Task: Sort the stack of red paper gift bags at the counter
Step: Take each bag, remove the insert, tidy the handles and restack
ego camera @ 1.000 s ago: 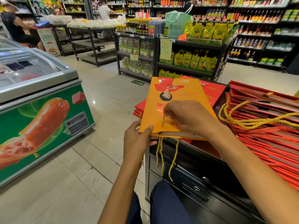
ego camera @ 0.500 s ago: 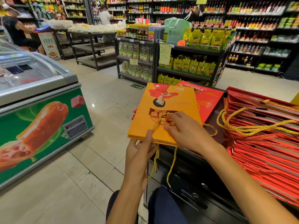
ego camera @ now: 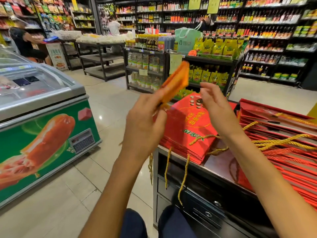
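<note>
My left hand (ego camera: 145, 122) grips the lower end of a flat orange gift bag (ego camera: 176, 81), which is raised and tilted edge-on, blurred by motion. My right hand (ego camera: 214, 103) hovers just right of it with loosely curled fingers, holding nothing. Below them a stack of flat red gift bags (ego camera: 190, 127) with gold print lies on the black counter (ego camera: 217, 170), its gold cord handles hanging over the front edge. A larger pile of red bags (ego camera: 283, 134) with tangled gold cords fills the counter's right side.
A chest freezer (ego camera: 42, 121) with a sausage picture stands at the left across a tiled aisle. Shelving racks with bottles and yellow pouches (ego camera: 211, 73) stand behind the counter. A seated person (ego camera: 25, 43) is far left. Counter drawers (ego camera: 205, 212) face my knees.
The orange bag has been lifted off the red stack and swung up to an edge-on tilt in my left hand. My right hand has let go of it and pulled away.
</note>
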Tool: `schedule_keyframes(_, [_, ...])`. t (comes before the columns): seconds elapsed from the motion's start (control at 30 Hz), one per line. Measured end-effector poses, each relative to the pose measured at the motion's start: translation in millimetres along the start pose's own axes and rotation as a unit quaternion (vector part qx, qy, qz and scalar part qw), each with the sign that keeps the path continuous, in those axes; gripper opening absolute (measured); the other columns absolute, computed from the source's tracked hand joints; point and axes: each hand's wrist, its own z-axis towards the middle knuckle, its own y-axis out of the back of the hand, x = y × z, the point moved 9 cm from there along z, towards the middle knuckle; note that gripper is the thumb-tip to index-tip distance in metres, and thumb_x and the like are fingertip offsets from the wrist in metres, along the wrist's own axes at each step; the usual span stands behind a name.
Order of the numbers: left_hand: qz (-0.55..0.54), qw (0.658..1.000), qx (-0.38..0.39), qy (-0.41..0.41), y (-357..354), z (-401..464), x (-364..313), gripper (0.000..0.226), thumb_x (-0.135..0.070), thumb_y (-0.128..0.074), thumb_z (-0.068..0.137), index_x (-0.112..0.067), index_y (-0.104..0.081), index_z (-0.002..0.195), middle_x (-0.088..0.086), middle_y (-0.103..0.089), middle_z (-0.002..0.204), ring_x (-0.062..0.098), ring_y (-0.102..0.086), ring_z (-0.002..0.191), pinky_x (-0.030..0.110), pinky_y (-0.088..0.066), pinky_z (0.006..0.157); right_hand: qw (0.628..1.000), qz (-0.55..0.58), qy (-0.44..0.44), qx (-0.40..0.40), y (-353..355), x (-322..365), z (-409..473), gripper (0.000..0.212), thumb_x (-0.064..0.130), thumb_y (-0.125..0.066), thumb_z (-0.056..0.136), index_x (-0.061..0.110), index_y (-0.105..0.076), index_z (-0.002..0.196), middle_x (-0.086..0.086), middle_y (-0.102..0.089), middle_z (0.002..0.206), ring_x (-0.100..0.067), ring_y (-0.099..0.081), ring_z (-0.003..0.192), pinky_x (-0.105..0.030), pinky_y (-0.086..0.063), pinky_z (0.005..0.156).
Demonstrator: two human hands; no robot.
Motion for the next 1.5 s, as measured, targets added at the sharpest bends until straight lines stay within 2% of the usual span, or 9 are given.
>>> schedule_keyframes(0.17, [0.153, 0.965, 0.199, -0.078, -71, -51, 0, 0.052, -0.035, -0.039, 0.093, -0.025, -0.053, 0.142, 0.002, -0.062, 0.117, 0.025, -0.065, 0.093, 0.041, -0.056, 0.064, 0.994, -0.095, 0.002, 0.048, -4, -23, 2, 0.026, 0.033, -0.051, 0.105, 0.026, -0.073, 0.119, 0.003, -0.070, 0.119, -0.014, -0.064, 0.112, -0.040, -0.051, 0.099])
schedule_keyframes(0.33, [0.179, 0.943, 0.257, -0.115, -96, -83, 14, 0.032, -0.024, -0.059, 0.095, -0.024, -0.057, 0.127, 0.000, -0.062, 0.114, 0.023, -0.060, 0.097, 0.033, -0.050, 0.066, 0.918, -0.282, -0.076, 0.269, -29, -57, -11, 0.015, 0.034, -0.061, 0.101, 0.032, -0.075, 0.105, 0.013, -0.073, 0.105, -0.011, -0.067, 0.100, -0.029, -0.048, 0.080])
schedule_keyframes(0.43, [0.145, 0.936, 0.293, -0.127, -106, -91, 14, 0.026, -0.030, -0.063, 0.095, -0.023, -0.059, 0.120, -0.001, -0.062, 0.117, 0.022, -0.058, 0.106, 0.040, -0.055, 0.078, 0.882, -0.371, -0.060, 0.285, -36, -68, -16, 0.026, 0.044, -0.058, 0.101, 0.038, -0.066, 0.125, 0.008, -0.065, 0.133, -0.016, -0.059, 0.119, -0.037, -0.049, 0.094])
schedule_keyframes(0.6, [0.124, 0.965, 0.206, -0.101, -72, -86, 28, 0.044, -0.051, -0.055, 0.099, -0.019, -0.066, 0.128, -0.001, -0.067, 0.125, 0.017, -0.056, 0.122, 0.034, -0.048, 0.101, 0.852, -0.392, -0.076, 0.338, -42, -77, -33, 0.041, 0.048, -0.055, 0.102, 0.039, -0.054, 0.142, 0.009, -0.051, 0.152, -0.021, -0.048, 0.138, -0.039, -0.042, 0.108])
schedule_keyframes(0.83, [0.155, 0.968, 0.053, 0.191, -9, -108, 99, 0.029, -0.044, -0.056, 0.101, -0.024, -0.068, 0.117, -0.007, -0.060, 0.109, 0.011, -0.057, 0.100, 0.025, -0.044, 0.075, 0.803, -0.558, -0.008, 0.208, -28, -50, -16, 0.029, 0.044, -0.047, 0.104, 0.026, -0.070, 0.109, 0.001, -0.071, 0.096, -0.026, -0.065, 0.092, -0.037, -0.050, 0.067])
schedule_keyframes(1.03, [0.032, 0.935, 0.026, 0.352, -14, -135, 107, 0.030, -0.056, -0.051, 0.098, -0.029, -0.048, 0.109, -0.008, -0.063, 0.087, 0.010, -0.066, 0.077, 0.038, -0.061, 0.068, 0.874, -0.372, 0.100, 0.295, -107, -14, -45, 0.038, 0.060, -0.057, 0.095, 0.036, -0.068, 0.123, 0.012, -0.065, 0.107, -0.008, -0.057, 0.100, -0.034, -0.051, 0.083])
schedule_keyframes(1.2, [-0.026, 0.932, 0.028, 0.360, -24, -142, 105, 0.019, -0.044, -0.061, 0.098, -0.036, -0.044, 0.102, -0.009, -0.066, 0.086, 0.011, -0.069, 0.077, 0.045, -0.062, 0.065, 0.860, -0.375, 0.132, 0.320, -128, -16, -55, 0.017, 0.046, -0.064, 0.095, 0.035, -0.070, 0.107, 0.013, -0.059, 0.092, -0.009, -0.053, 0.089, -0.034, -0.049, 0.073])
schedule_keyframes(1.37, [-0.035, 0.937, 0.016, 0.347, -22, -140, 102, 0.019, -0.040, -0.062, 0.098, -0.033, -0.045, 0.104, -0.010, -0.064, 0.090, 0.008, -0.066, 0.081, 0.045, -0.062, 0.068, 0.844, -0.460, 0.032, 0.274, -64, -36, -24, 0.004, 0.030, -0.067, 0.093, 0.031, -0.068, 0.097, 0.009, -0.064, 0.092, -0.018, -0.060, 0.090, -0.040, -0.053, 0.073])
schedule_keyframes(1.5, [-0.037, 0.942, 0.020, 0.332, -24, -136, 98, 0.016, -0.036, -0.061, 0.100, -0.031, -0.047, 0.106, -0.015, -0.062, 0.095, 0.000, -0.063, 0.088, 0.031, -0.059, 0.070, 0.798, -0.551, -0.014, 0.243, -26, -51, -12, 0.019, 0.028, -0.066, 0.093, 0.030, -0.069, 0.112, 0.003, -0.067, 0.104, -0.023, -0.061, 0.098, -0.036, -0.049, 0.070])
